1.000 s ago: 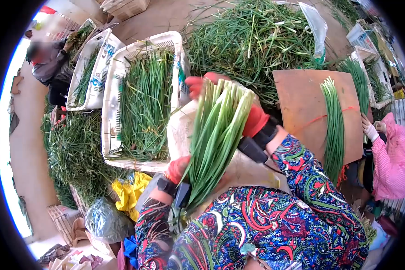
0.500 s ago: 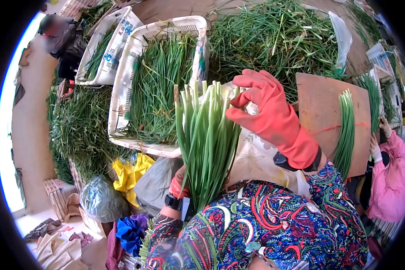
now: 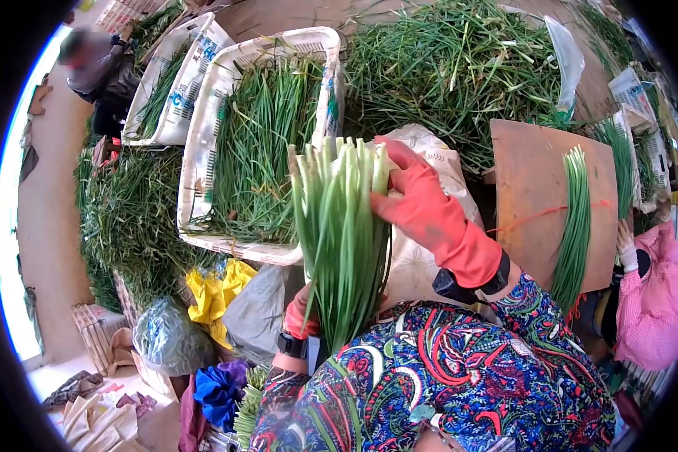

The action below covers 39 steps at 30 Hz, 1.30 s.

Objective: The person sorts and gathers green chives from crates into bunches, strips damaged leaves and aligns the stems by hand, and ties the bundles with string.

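Observation:
A thick bunch of garlic chives (image 3: 343, 233) stands upright before my chest, pale cut stem ends up and green leaves hanging down. My left hand (image 3: 300, 313), in a red rubber glove, is closed around its lower left side; the leaves hide most of those fingers. At the top right of the bunch, my right hand (image 3: 422, 196), gloved the same way, curls its fingers and thumb about the outer stems. Its fingertips are partly hidden by the stems.
A white crate (image 3: 196, 188) of loose chives lies ahead, with a large heap (image 3: 459, 68) beyond it. To the right, a brown board (image 3: 523, 188) carries another bunch (image 3: 574, 226) over red string. A co-worker's pink sleeve (image 3: 652, 301) is at far right; another person (image 3: 105, 75) is at far left.
My right hand has moved left and slightly down, closing from a loose pinch beside the bunch onto its stems. The co-worker's hand at far right has shifted.

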### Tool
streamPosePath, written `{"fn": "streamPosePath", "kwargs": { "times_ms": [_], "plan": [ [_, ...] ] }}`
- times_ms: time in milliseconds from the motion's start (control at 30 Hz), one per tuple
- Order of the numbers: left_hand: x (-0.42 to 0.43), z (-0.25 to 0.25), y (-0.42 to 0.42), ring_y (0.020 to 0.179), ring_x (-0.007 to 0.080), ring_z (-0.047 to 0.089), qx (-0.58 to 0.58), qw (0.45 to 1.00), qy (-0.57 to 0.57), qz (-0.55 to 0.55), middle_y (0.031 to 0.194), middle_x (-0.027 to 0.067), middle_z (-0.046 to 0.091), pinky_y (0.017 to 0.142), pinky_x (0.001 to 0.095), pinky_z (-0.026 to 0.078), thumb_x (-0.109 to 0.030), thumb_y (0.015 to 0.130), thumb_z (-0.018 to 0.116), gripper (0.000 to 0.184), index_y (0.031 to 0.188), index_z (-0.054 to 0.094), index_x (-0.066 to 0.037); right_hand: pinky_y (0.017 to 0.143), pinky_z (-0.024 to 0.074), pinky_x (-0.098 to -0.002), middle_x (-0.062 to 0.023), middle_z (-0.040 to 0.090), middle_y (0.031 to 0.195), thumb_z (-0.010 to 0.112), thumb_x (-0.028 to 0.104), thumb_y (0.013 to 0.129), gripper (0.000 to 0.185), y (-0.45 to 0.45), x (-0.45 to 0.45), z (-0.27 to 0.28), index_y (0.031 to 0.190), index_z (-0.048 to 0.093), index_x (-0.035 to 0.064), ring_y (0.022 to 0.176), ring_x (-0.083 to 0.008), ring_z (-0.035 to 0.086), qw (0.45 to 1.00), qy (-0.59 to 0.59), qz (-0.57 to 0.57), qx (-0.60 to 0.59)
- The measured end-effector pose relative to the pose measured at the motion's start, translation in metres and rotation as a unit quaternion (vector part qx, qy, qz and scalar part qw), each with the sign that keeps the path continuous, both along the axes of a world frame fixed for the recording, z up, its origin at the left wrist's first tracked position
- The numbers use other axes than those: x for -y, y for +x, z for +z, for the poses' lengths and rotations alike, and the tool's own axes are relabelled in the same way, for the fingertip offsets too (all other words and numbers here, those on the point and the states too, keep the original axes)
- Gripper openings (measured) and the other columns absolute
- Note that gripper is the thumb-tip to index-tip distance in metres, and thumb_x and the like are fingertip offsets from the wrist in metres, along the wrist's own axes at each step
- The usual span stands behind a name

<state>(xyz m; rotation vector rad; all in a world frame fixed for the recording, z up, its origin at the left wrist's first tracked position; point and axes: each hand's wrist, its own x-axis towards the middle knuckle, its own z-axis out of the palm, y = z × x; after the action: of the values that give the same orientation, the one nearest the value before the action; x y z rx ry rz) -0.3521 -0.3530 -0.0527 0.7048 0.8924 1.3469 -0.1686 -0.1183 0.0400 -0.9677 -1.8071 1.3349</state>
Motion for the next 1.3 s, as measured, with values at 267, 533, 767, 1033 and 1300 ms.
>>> {"fn": "streamPosePath", "kwargs": {
  "times_ms": [267, 533, 767, 1033, 1300],
  "plan": [
    [-0.014, 0.021, 0.007, 0.086, 0.0143, 0.059, 0.150, 0.984, -0.086, 0.041, 0.098, 0.0037, 0.062, 0.074, 0.0268, 0.050, -0.013, 0.089, 0.048, 0.025, 0.111, 0.054, -0.004, 0.091, 0.0381, -0.0348, -0.0081, 0.054, 0.113, 0.054, 0.015, 0.083, 0.031, 0.012, -0.016, -0.006, 0.111, 0.048, 0.0027, 0.105, -0.0199, 0.050, 0.969, 0.236, 0.060, 0.035],
    [-0.006, 0.000, -0.002, 0.086, 0.0124, 0.056, 0.001, 0.996, -0.066, 0.060, 0.101, 0.0024, 0.059, 0.073, 0.0237, 0.047, -0.015, 0.090, 0.045, 0.026, 0.114, 0.051, -0.004, 0.085, 0.0388, -0.0370, -0.0097, 0.061, 0.078, 0.046, 0.028, 0.085, 0.026, 0.040, -0.072, -0.009, 0.094, 0.057, 0.0058, 0.070, -0.0214, 0.058, 0.988, 0.072, 0.092, 0.101],
    [0.012, -0.030, -0.003, 0.087, 0.0106, 0.055, -0.164, 0.983, -0.069, 0.047, 0.098, 0.0012, 0.059, 0.073, 0.0228, 0.045, -0.008, 0.088, 0.048, 0.022, 0.110, 0.052, -0.005, 0.092, 0.0323, -0.0382, -0.0098, 0.056, 0.093, 0.049, 0.032, 0.081, 0.026, 0.099, -0.204, 0.047, 0.087, 0.058, 0.0080, 0.087, -0.0228, 0.051, 0.839, 0.345, -0.168, 0.385],
    [-0.015, 0.027, 0.006, 0.087, 0.0107, 0.056, 0.170, 0.979, -0.103, 0.038, 0.100, 0.0015, 0.059, 0.073, 0.0233, 0.048, -0.016, 0.091, 0.045, 0.025, 0.111, 0.053, -0.004, 0.102, 0.0223, -0.0404, -0.0104, 0.050, 0.118, 0.053, 0.035, 0.075, 0.026, 0.035, -0.062, 0.052, 0.077, 0.058, 0.0100, 0.114, -0.0257, 0.041, 0.867, 0.449, 0.083, 0.201],
    [-0.010, 0.044, 0.010, 0.088, 0.0173, 0.059, -0.160, 0.980, -0.120, -0.021, 0.102, 0.0068, 0.060, 0.074, 0.0308, 0.050, -0.020, 0.086, 0.052, 0.033, 0.115, 0.050, -0.004, 0.104, 0.0091, -0.0419, -0.0005, 0.044, 0.130, 0.055, 0.035, 0.070, 0.030, -0.002, -0.015, 0.016, 0.096, 0.064, 0.0218, 0.126, -0.0198, 0.030, 0.969, 0.078, 0.166, 0.168]
  ]
}}
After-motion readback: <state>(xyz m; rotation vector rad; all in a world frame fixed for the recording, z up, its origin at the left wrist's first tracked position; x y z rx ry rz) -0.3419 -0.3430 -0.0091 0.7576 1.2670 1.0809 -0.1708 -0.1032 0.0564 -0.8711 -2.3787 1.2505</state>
